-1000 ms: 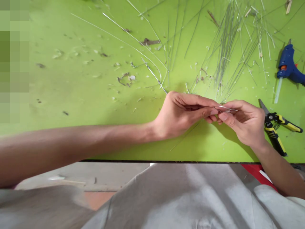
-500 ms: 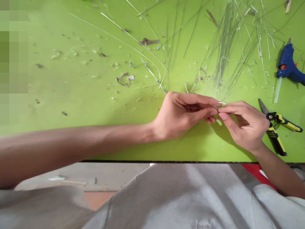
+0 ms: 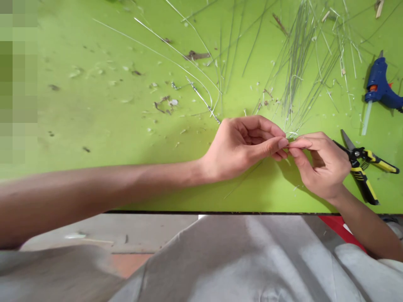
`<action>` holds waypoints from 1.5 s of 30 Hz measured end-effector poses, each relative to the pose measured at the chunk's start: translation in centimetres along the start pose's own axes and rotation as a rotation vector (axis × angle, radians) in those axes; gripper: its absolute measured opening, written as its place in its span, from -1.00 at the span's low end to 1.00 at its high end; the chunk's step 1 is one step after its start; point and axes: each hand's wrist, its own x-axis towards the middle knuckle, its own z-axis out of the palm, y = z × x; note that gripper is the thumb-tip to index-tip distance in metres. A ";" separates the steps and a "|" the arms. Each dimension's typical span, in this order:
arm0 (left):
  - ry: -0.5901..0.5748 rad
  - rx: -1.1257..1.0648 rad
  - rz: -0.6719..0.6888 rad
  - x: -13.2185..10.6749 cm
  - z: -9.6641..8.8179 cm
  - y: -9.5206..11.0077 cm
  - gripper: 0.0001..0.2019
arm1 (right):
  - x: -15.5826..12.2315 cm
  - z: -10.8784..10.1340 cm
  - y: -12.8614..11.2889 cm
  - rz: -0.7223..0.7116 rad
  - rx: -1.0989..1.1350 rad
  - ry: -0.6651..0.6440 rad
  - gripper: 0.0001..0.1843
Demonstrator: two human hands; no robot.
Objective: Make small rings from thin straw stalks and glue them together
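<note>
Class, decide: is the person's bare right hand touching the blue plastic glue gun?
Apart: the head view shows green tabletop between the bare right hand and the blue plastic glue gun.

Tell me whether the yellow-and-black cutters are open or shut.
Open: the cutters lie with handles splayed apart and a gap between the blades.

No text, brand, number or sign can be read. On the blue plastic glue gun with orange trigger parts (image 3: 379,79), no lettering can be made out on the side in view. On the black-and-yellow handled cutters with grey metal blades (image 3: 358,154), only colour stripes are seen on the grips; any small marking near the pivot is too small to be read. On the light grey fabric garment (image 3: 245,260), no words can be made out. The upper left corner is pixelated, unreadable.
</note>
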 end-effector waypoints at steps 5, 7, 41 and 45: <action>-0.015 -0.034 -0.003 0.2 -0.1 0.1 -0.56 | -0.1 0.0 -0.1 0.028 0.053 -0.006 -0.80; -0.015 -0.049 -0.007 0.3 0.0 0.1 -0.57 | -0.1 0.1 -0.3 0.109 0.123 0.012 -0.86; -0.053 -0.007 0.164 0.2 -0.4 -0.5 -0.55 | 0.7 -0.6 -0.9 0.454 0.541 -0.102 -0.86; -0.046 -0.014 0.168 0.2 -0.3 -0.4 -0.54 | 1.0 -0.8 -0.9 0.499 0.541 -0.145 -0.82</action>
